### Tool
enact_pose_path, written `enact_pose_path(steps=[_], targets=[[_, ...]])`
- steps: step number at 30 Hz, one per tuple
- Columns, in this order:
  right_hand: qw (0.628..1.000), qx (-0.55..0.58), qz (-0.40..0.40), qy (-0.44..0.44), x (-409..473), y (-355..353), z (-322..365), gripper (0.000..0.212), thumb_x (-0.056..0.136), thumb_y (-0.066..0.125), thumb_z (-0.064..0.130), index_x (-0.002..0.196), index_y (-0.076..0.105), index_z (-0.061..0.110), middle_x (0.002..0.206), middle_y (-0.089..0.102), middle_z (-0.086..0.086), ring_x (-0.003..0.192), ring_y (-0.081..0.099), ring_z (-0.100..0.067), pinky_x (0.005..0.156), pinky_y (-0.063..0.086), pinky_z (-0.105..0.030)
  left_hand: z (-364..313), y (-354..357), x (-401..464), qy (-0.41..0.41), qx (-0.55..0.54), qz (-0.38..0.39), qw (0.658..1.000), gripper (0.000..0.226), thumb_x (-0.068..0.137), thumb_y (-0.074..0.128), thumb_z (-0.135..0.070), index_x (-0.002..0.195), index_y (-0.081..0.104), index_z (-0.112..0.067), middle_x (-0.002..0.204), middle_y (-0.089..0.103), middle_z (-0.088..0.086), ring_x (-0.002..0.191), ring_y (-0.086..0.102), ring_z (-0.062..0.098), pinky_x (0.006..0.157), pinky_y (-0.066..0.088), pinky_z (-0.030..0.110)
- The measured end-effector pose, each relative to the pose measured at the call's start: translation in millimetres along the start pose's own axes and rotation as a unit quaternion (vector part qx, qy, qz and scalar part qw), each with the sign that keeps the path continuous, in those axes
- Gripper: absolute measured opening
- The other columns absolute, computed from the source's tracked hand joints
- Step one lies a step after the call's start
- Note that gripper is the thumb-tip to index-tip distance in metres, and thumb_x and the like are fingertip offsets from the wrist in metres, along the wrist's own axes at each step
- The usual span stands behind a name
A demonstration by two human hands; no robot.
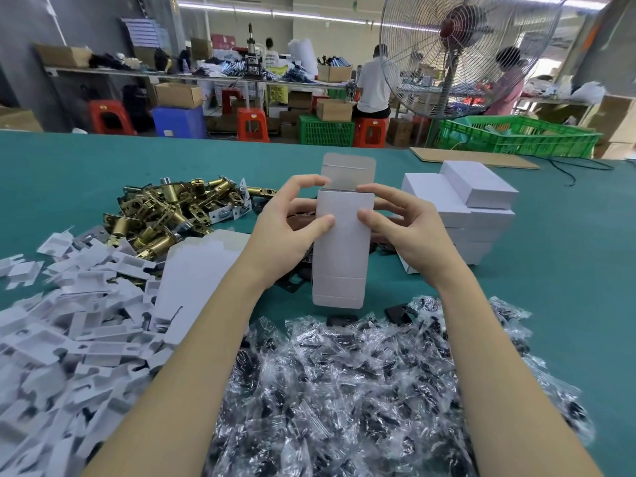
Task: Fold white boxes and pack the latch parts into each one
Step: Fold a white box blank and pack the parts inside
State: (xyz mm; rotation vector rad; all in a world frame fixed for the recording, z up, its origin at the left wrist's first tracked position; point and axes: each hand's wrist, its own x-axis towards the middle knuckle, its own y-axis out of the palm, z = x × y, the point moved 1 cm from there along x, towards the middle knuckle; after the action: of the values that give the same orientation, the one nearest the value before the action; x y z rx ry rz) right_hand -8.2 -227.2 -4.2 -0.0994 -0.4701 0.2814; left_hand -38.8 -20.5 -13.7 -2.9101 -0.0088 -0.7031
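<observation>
Clear plastic bags of small black parts (361, 390) lie heaped at the near edge of the green counter (568, 270), between the person's two bare forearms. Just above that heap, both hands hold a white box (340, 253) upright over the counter, its top flap open and standing up at the far end. On one side the left hand (289, 232) grips the box, thumb pressed on the front face and fingers curled toward the open mouth; the right hand (406, 228) grips the other side the same way, thumb on the front and forefinger at the top edge. Flat black plates (401, 313) lie under and just beside the box. To the left, a flat unfolded box blank (199, 270) rests on a spread of white cardboard inserts (69, 321). Beyond these sits a heap of brass latch parts (168, 211). To the right of the hands, closed white boxes (478, 194) are stacked. Farther off stand a green crate (516, 136) and a large pedestal fan (461, 46).
</observation>
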Motion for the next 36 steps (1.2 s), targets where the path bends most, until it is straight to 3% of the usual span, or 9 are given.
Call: enact_pose_path(steps=[8, 13, 18, 21, 24, 28, 30, 34, 36], targets=[[1.0, -0.012, 0.014, 0.006, -1.0, -0.5, 1.1, 0.023, 0.096, 0.072, 0.015, 0.112, 0.074, 0.032, 0.102, 0.076, 0.003, 0.093, 0.074, -0.022, 0.082, 0.062, -0.046, -2.7, -0.4, -0.9, 0.033, 0.061, -0.031, 0.997, 0.004, 0.098, 0.067, -0.025, 0.101, 0.065, -0.025, 0.108, 0.069, -0.015, 0.084, 0.072, 0.01, 0.073, 0.06, 0.031], [1.0, -0.015, 0.016, 0.001, -1.5, 1.4, 1.4, 0.025, 0.095, 0.073, 0.017, 0.106, 0.076, 0.039, 0.101, 0.076, 0.005, 0.091, 0.074, -0.016, 0.08, 0.062, -0.04, -4.5, 1.6, -0.1, 0.046, 0.053, -0.033, 0.997, 0.013, 0.098, 0.065, -0.013, 0.106, 0.062, -0.023, 0.113, 0.067, -0.012, 0.094, 0.069, 0.01, 0.08, 0.055, 0.025], [1.0, -0.008, 0.018, 0.006, -1.3, 1.1, 0.8, 0.026, 0.095, 0.073, 0.017, 0.109, 0.074, 0.039, 0.1, 0.077, 0.011, 0.092, 0.075, -0.014, 0.077, 0.063, -0.032, -10.0, 1.2, -1.6, 0.018, -0.009, -0.018, 1.0, 0.043, 0.099, 0.062, -0.008, 0.127, 0.052, -0.039, 0.114, 0.07, -0.004, 0.094, 0.071, 0.028, 0.088, 0.06, 0.042], [1.0, -0.009, 0.028, 0.004, -1.6, 2.6, 3.0, 0.03, 0.096, 0.072, 0.014, 0.118, 0.071, 0.034, 0.099, 0.077, 0.013, 0.091, 0.075, -0.011, 0.073, 0.06, -0.026, -13.6, 1.4, -3.3, 0.009, -0.012, -0.012, 1.0, 0.028, 0.1, 0.058, -0.003, 0.109, 0.069, -0.027, 0.109, 0.072, -0.002, 0.087, 0.07, 0.038, 0.085, 0.057, 0.059], [0.999, -0.008, 0.037, 0.006, -2.9, 3.8, 6.5, 0.029, 0.096, 0.071, 0.014, 0.113, 0.072, 0.037, 0.096, 0.077, 0.015, 0.089, 0.075, -0.006, 0.069, 0.056, -0.018, -16.1, 2.4, -4.6, -0.019, -0.001, -0.018, 1.0, 0.024, 0.101, 0.056, -0.001, 0.095, 0.068, -0.021, 0.102, 0.071, 0.011, 0.092, 0.063, 0.053, 0.088, 0.05, 0.07], [0.999, -0.019, 0.048, 0.01, -3.3, 3.5, 8.1, 0.027, 0.097, 0.071, 0.016, 0.111, 0.074, 0.039, 0.096, 0.078, 0.012, 0.091, 0.075, -0.009, 0.071, 0.057, -0.021, -20.3, 4.2, -5.8, -0.046, -0.001, 0.003, 0.999, 0.009, 0.101, 0.063, -0.021, 0.092, 0.061, -0.02, 0.105, 0.072, 0.004, 0.101, 0.069, 0.03, 0.096, 0.054, 0.054], [0.998, -0.027, 0.05, 0.013, -3.0, 3.2, 8.2, 0.026, 0.096, 0.072, 0.018, 0.112, 0.074, 0.039, 0.097, 0.078, 0.011, 0.092, 0.075, -0.011, 0.072, 0.058, -0.023, -21.8, 5.4, -6.1, -0.061, -0.012, 0.01, 0.998, 0.021, 0.1, 0.063, -0.037, 0.088, 0.056, -0.021, 0.095, 0.07, 0.012, 0.101, 0.067, 0.037, 0.096, 0.05, 0.056], [0.998, -0.031, 0.056, 0.017, -2.7, 4.2, 10.1, 0.027, 0.096, 0.072, 0.017, 0.114, 0.073, 0.037, 0.095, 0.078, 0.012, 0.092, 0.075, -0.01, 0.072, 0.059, -0.024, -22.8, 4.5, -5.4, -0.064, -0.035, 0.002, 0.997, 0.02, 0.102, 0.061, -0.034, 0.088, 0.056, -0.02, 0.092, 0.067, 0.024, 0.084, 0.062, 0.031, 0.085, 0.053, 0.059], [0.998, -0.028, 0.059, 0.014, -3.1, 4.8, 12.1, 0.029, 0.096, 0.072, 0.016, 0.114, 0.073, 0.038, 0.094, 0.078, 0.013, 0.091, 0.075, -0.008, 0.071, 0.058, -0.021, -21.1, 2.4, -4.4, -0.071, -0.039, 0.0, 0.997, 0.01, 0.101, 0.062, -0.035, 0.095, 0.064, -0.027, 0.093, 0.072, 0.013, 0.087, 0.064, 0.025, 0.087, 0.055, 0.057]])
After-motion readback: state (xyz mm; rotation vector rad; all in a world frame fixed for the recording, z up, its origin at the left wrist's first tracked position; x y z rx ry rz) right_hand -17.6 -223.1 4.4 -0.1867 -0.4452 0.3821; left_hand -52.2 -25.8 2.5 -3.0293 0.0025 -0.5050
